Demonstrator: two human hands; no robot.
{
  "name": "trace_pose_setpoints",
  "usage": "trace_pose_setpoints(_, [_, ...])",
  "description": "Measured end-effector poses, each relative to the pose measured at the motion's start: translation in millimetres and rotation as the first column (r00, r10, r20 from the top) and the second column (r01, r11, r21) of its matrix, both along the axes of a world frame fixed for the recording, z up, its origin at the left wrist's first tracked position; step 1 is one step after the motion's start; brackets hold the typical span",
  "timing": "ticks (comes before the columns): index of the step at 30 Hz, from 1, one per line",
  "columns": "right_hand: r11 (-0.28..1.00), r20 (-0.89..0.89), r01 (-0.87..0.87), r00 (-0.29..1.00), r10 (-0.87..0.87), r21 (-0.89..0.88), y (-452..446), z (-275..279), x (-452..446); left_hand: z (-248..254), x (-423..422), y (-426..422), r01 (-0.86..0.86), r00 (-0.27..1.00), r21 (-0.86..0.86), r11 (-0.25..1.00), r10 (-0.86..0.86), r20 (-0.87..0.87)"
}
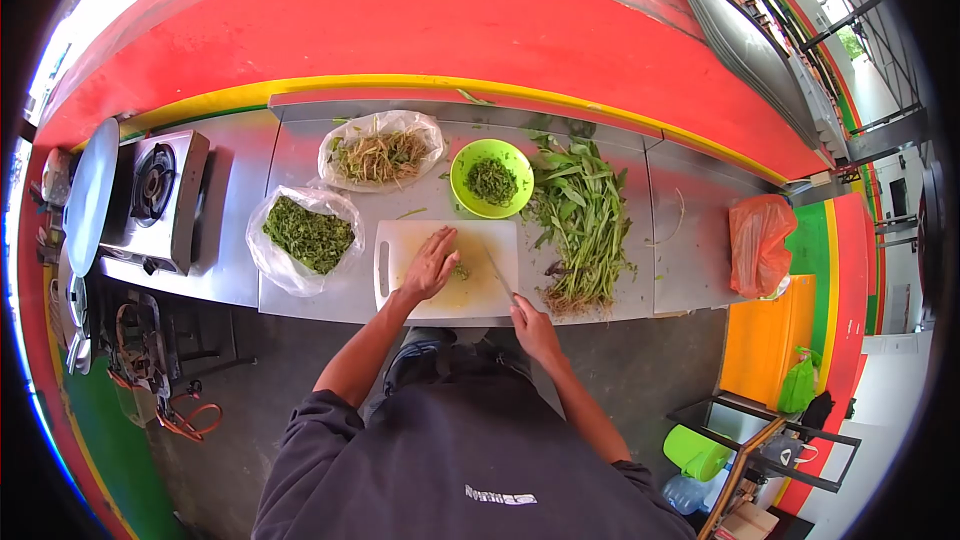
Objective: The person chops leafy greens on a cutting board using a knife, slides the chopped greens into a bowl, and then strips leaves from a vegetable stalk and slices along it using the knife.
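1. Clasping a knife (501, 276) in the right hand (535, 328), with blade over the cutting board (402, 252).
2. Extending the left hand (432, 265), with grip loosely spread, above the board near chopped greens (461, 272).

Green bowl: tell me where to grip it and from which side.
I'd pinch the bowl by its left rim, coming in from the left. The round rim is uncovered there, with bare wall showing inside, while leafy stalks crowd its right side and the cutting board lies close along its near side.
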State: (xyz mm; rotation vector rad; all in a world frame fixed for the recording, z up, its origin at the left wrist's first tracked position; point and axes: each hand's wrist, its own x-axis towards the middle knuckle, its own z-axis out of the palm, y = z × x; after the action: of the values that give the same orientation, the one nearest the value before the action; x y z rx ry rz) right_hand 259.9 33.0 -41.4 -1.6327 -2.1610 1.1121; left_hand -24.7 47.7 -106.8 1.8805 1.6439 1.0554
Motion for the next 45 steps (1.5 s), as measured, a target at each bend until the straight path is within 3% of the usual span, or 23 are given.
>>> trace_pose_setpoints(4, [0.983,0.045,0.166,0.986,-0.163,-0.081,-21.1,-8.6,10.4,5.3,5.0,-4.2,0.106,0.994,0.022,0.994,-0.106,-0.023])
trace_pose_setpoints(7, [0.981,-0.001,0.191,0.982,-0.191,0.021,-45.7,-18.6,1.2,18.3,0.7,-12.3,0.189,0.976,-0.096,0.977,-0.177,0.123])
trace_pose_setpoints(9, [0.986,0.044,0.117,0.993,-0.113,-0.115,-51.8,-21.9,-10.2,28.8,-4.4,-13.2,0.132,0.928,-0.247,0.96,-0.032,0.371])
trace_pose_setpoints(10, [0.989,0.038,0.112,0.993,-0.109,-0.1,-53.2,-22.5,-14.5,32.6,-7.1,-12.5,0.126,0.93,-0.233,0.964,-0.033,0.366])
trace_pose_setpoints(12, [0.992,-0.03,0.033,0.999,-0.037,-0.123,-55.3,-22.6,-19.6,38.7,-13.2,-15.7,-0.044,0.875,-0.332,0.942,0.196,0.442])
trace_pose_setpoints(13, [0.994,-0.062,0.043,0.997,-0.049,-0.104,-55.8,-23.0,-20.6,26.0,-18.6,-18.9,-0.053,0.876,-0.318,0.947,0.197,0.439])
trace_pose_setpoints(15, [0.993,-0.071,0.081,0.994,-0.087,-0.081,-56.1,-21.6,-18.7,-0.7,-23.9,-24.9,-0.211,0.973,-0.041,0.977,0.214,0.084])
trace_pose_setpoints(16, [0.989,-0.073,0.128,0.988,-0.134,-0.073,-56.5,-20.9,-18.9,-9.2,-19.9,-30.7,-0.218,0.973,-0.027,0.976,0.219,0.077])
trace_pose_setpoints(18, [0.988,-0.068,0.147,0.986,-0.15,-0.046,-57.8,-20.2,-22.2,-18.1,-6.3,-46.0,-0.254,0.933,-0.149,0.956,0.201,-0.298])
trace_pose_setpoints(19, [0.984,-0.052,0.176,0.983,-0.177,-0.033,-59.9,-21.5,-24.5,-20.8,3.4,-52.2,-0.231,0.936,-0.239,0.943,0.148,-0.321])
trace_pose_setpoints(20, [0.984,-0.064,0.178,0.982,-0.18,-0.028,-63.1,-23.7,-29.3,-23.7,12.6,-54.4,-0.239,0.917,-0.193,0.952,0.156,-0.366])
trace_pose_setpoints(22, [0.989,-0.021,0.136,0.991,-0.135,0.057,-73.1,-28.6,-47.0,-16.8,29.5,-57.2,-0.24,0.947,-0.203,0.949,0.183,-0.266])
trace_pose_setpoints(23, [0.993,0.038,0.121,0.992,-0.12,-0.016,-75.6,-27.8,-55.0,-13.3,33.2,-53.7,-0.228,0.945,-0.196,0.954,0.168,-0.28])
trace_pose_setpoints(25, [0.991,-0.02,0.13,0.991,-0.131,-0.022,-81.2,-26.5,-61.6,-10.2,37.9,-54.4,-0.215,0.977,-0.216,0.952,0.208,-0.056])
trace_pose_setpoints(26, [0.992,-0.063,0.123,0.99,-0.124,-0.025,-84.8,-26.5,-63.5,-9.9,37.3,-57.0,-0.205,0.978,-0.219,0.954,0.195,-0.067])
trace_pose_setpoints(28, [0.986,-0.084,0.154,0.984,-0.158,-0.059,-85.8,-21.5,-60.9,-3.3,34.2,-56.2,-0.127,0.923,-0.272,0.954,0.214,0.319])
trace_pose_setpoints(31, [0.943,-0.167,0.316,0.929,-0.33,-0.101,-89.9,-26.0,-52.3,7.2,23.2,-72.4,-0.091,0.931,-0.249,0.964,0.171,0.321])
trace_pose_setpoints(32, [0.946,-0.098,0.32,0.941,-0.324,-0.056,-91.1,-30.6,-48.7,7.1,18.0,-79.3,-0.086,0.933,-0.273,0.958,0.174,0.316])
trace_pose_setpoints(34, [0.932,-0.048,0.331,0.939,-0.341,-0.145,-93.8,-24.2,-48.4,0.4,8.6,-80.8,-0.081,0.995,-0.161,0.984,0.07,-0.073])
trace_pose_setpoints(36, [0.94,-0.132,0.34,0.931,-0.339,-0.014,-101.3,-33.7,-58.6,-0.9,5.3,-77.7,-0.074,0.988,-0.19,0.979,0.045,-0.15])
trace_pose_setpoints(38, [0.955,-0.044,0.29,0.955,-0.293,-0.066,-101.8,-26.0,-68.7,1.9,3.6,-70.1,-0.026,0.953,-0.191,0.981,-0.033,-0.301])
trace_pose_setpoints(40, [0.957,-0.066,0.278,0.957,-0.284,-0.088,-100.6,-25.7,-73.4,5.7,5.6,-55.9,-0.018,0.954,-0.221,0.975,-0.05,-0.295])
trace_pose_setpoints(45, [0.942,-0.159,0.31,0.931,-0.327,-0.125,-92.5,-19.8,-62.5,-12.9,-0.5,-29.2,0.048,0.963,-0.058,0.997,-0.061,-0.261])
